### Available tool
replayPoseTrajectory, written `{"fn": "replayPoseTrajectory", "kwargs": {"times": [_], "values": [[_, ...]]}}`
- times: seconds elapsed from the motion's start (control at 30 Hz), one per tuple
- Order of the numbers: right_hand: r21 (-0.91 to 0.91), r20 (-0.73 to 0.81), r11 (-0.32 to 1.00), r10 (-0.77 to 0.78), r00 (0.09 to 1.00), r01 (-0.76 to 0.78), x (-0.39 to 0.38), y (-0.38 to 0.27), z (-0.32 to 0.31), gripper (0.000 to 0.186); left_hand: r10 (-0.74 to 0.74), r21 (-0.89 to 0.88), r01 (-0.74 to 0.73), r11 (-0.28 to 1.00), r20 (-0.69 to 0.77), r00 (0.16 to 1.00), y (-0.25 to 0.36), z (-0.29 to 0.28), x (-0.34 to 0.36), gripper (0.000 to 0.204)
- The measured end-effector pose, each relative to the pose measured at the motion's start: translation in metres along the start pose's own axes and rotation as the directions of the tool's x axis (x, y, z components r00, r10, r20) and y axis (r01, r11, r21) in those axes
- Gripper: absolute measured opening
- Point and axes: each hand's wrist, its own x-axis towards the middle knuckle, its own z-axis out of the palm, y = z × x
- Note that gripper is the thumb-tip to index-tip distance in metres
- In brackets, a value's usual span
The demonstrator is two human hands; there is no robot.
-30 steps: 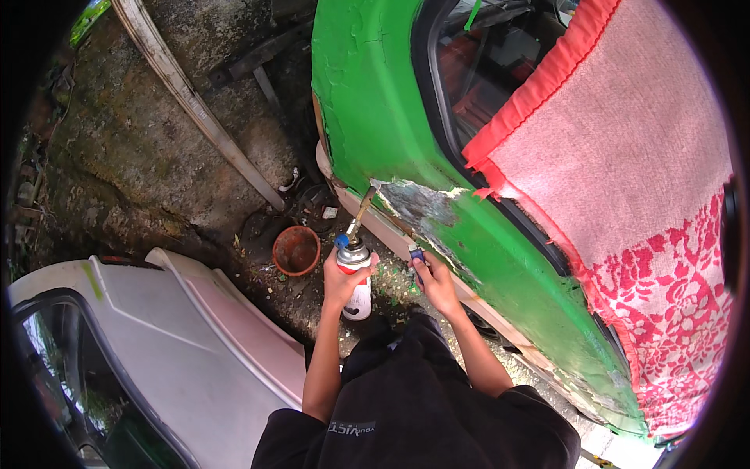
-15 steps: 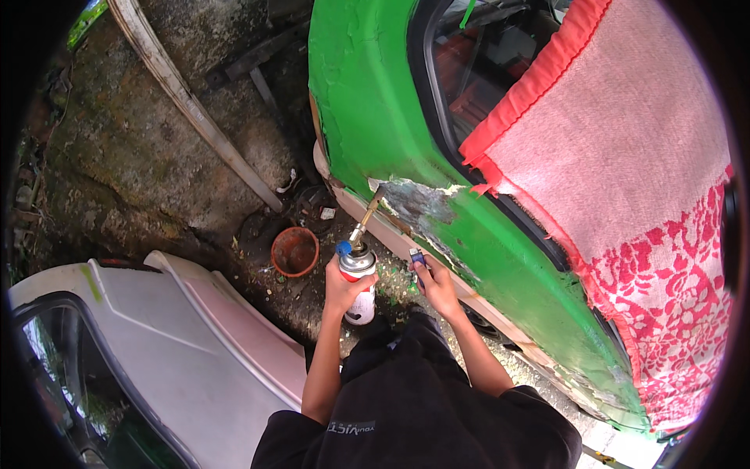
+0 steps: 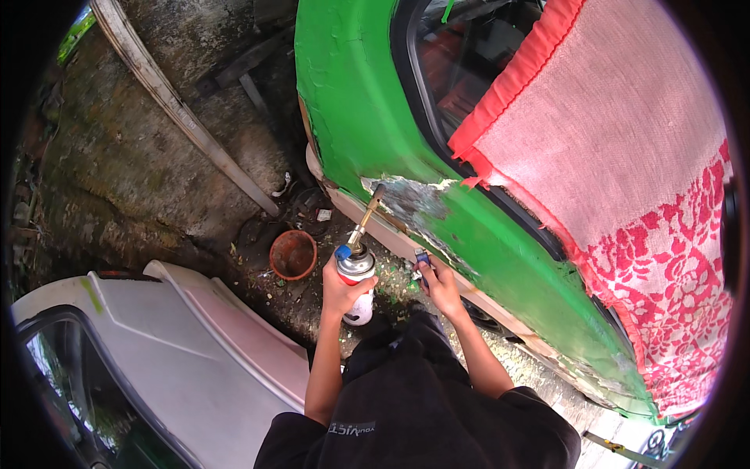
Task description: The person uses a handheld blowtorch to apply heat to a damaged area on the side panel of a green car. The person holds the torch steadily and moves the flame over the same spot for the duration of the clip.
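Note:
My left hand (image 3: 338,292) is wrapped around a gas torch (image 3: 357,266), a white and red canister with a blue knob and a brass nozzle. The nozzle points away from me, its tip in front of a scraped grey patch (image 3: 414,201) on a green car body (image 3: 500,248). No flame shows at the tip. My right hand (image 3: 443,291) grips a small dark-blue lighter (image 3: 423,258) to the right of the canister, close to the car's lower edge. The fingers partly cover the lighter.
A terracotta pot (image 3: 294,255) stands on the littered ground beyond my left hand. At lower left is a white car (image 3: 180,344). A pink and red towel (image 3: 617,148) drapes over the green car. A long pale strip (image 3: 183,113) leans at far left.
The view has shifted slightly, moving the green car a little left in the picture. My right hand has turned the lighter a little. The torch stays in my left hand.

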Motion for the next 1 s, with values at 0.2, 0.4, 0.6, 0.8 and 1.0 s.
{"fn": "replayPoseTrajectory", "kwargs": {"times": [0.2, 0.4, 0.6, 0.8, 1.0], "values": [[-0.001, -0.022, 1.0, -0.008, 1.0, 0.008, -0.005, 0.004, -0.003, 0.025, -0.005, 0.004, 0.005, 1.0, 0.045, 0.999, -0.003, -0.004, 0.004, 0.042], [0.003, -0.034, 1.0, -0.008, 0.999, 0.008, -0.011, 0.004, -0.004, 0.025, 0.004, 0.027, -0.005, 1.0, 0.05, 0.999, 0.001, -0.004, 0.006, 0.04], [0.057, -0.031, 0.997, 0.045, 0.998, -0.043, -0.014, 0.002, -0.008, 0.024, -0.04, -0.04, 0.041, 0.998, 0.024, 0.999, 0.007, 0.0, 0.005, 0.04], [0.049, -0.034, 0.999, -0.01, 0.999, 0.012, -0.014, 0.004, -0.009, 0.025, -0.061, -0.043, 0.063, 0.997, 0.031, 0.998, 0.008, 0.0, 0.004, 0.038], [0.025, 0.005, 1.0, -0.006, 1.0, 0.006, -0.011, 0.001, -0.018, 0.024, -0.014, 0.025, 0.014, 1.0, -0.031, 0.999, 0.01, 0.002, 0.003, 0.038]]}}
